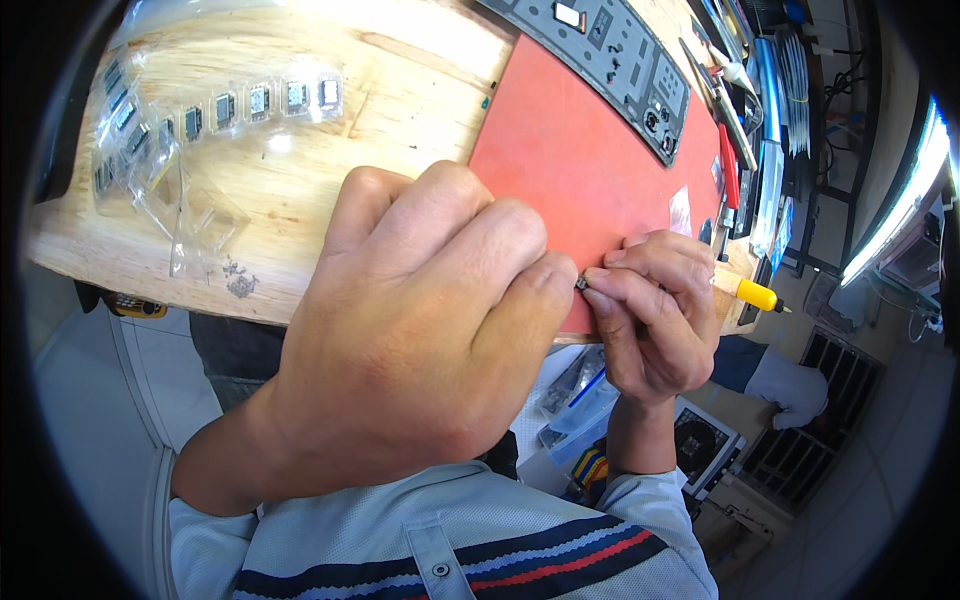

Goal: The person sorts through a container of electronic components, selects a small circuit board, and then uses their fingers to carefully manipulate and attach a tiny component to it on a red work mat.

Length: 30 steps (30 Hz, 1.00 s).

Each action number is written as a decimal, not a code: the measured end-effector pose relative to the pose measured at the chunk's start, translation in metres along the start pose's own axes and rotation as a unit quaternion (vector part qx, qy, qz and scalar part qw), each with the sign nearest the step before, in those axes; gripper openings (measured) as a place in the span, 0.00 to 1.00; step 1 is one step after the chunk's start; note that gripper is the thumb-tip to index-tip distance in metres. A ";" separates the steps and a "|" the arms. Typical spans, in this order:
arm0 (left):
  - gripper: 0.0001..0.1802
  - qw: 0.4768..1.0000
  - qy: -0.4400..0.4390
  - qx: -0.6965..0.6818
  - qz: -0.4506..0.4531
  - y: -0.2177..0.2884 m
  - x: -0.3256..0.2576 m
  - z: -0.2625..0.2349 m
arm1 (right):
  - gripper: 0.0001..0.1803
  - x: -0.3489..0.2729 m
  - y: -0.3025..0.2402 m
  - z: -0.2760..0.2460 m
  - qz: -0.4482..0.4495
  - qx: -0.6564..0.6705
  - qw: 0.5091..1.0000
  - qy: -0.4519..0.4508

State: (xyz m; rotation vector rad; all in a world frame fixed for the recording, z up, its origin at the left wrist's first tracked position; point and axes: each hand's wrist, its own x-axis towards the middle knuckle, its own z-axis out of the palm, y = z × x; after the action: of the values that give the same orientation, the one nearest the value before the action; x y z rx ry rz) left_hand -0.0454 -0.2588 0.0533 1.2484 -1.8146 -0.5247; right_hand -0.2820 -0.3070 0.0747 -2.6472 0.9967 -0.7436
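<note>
My left hand (pixel 420 300) is large in the foreground, its fingers curled in toward my right hand. Its fingertips are hidden behind its own knuckles, so whatever they grip does not show. My right hand (pixel 655 310) pinches a tiny dark metallic part (pixel 581 283) between thumb and fingers, right against the left hand's edge. Both hands are over the near part of a red mat (pixel 560 150). Beyond them, a long dark grey panel (pixel 630 75) with small fittings and a white rectangle lies across the mat's far side.
A clear blister strip (pixel 225 110) of small electronic parts curls over the wooden table (pixel 400 90). Tiny grey bits (pixel 238 280) lie near its front edge. Tools, including red-handled ones (pixel 728 165), crowd the right side beside a yellow-tipped tool (pixel 757 295). Another person (pixel 785 385) is farther right.
</note>
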 end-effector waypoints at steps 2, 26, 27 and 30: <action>0.17 1.000 0.000 0.001 0.007 -0.001 0.000 0.000 | 0.14 0.000 0.000 0.000 -0.001 -0.002 1.000 -0.001; 0.21 1.000 -0.002 -0.001 -0.001 -0.001 -0.001 -0.001 | 0.16 0.001 0.002 -0.001 -0.008 0.013 1.000 -0.012; 0.21 1.000 -0.003 -0.001 -0.002 -0.001 -0.001 -0.001 | 0.16 0.001 0.002 -0.001 -0.007 0.016 1.000 -0.011; 0.21 1.000 -0.004 -0.003 -0.002 -0.001 0.000 -0.002 | 0.16 0.001 0.003 -0.002 -0.012 0.013 1.000 -0.011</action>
State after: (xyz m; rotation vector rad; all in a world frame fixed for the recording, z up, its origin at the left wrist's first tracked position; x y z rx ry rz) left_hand -0.0435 -0.2587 0.0532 1.2489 -1.8169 -0.5381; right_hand -0.2836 -0.3095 0.0754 -2.6440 0.9451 -0.7245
